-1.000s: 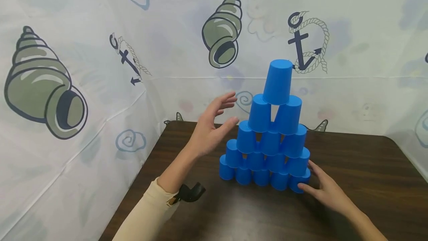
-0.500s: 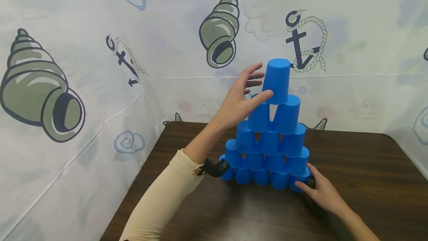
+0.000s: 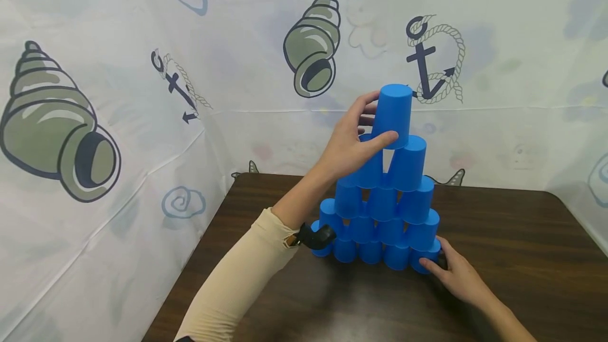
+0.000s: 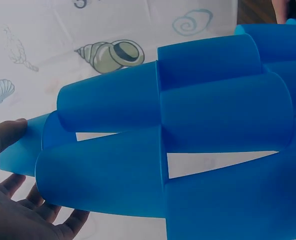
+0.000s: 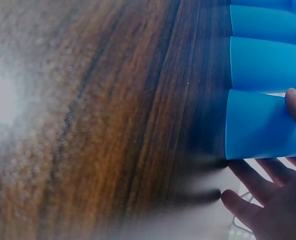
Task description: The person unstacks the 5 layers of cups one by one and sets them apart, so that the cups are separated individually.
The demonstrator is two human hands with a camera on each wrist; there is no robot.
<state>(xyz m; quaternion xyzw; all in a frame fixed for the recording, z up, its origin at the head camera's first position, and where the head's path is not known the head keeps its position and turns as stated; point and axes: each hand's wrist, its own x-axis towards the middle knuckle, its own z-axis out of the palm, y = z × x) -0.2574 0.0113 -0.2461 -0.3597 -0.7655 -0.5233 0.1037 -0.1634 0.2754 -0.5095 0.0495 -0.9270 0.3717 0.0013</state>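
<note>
— Where's the topmost blue, tapered, plastic-looking cup (image 3: pixel 393 115)?
— Upside down, crowning the pyramid of matching cups (image 3: pixel 383 205); the left hand (image 3: pixel 349 144) has its grip round it, firmness unclear.
— And the right hand (image 3: pixel 463 277)?
— Its grip brackets the bottom-right corner cup (image 3: pixel 424 252), on the dark wood-grain desk (image 3: pixel 513 236).
— The step?
— Grasping the topmost one, I'd judge; next calls for a gentle, level touch.

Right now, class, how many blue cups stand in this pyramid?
15 blue cups: top row, one; second row, two; third row, three; fourth row, four; bottom row, five, on the table. Any behind may be hidden.
</note>
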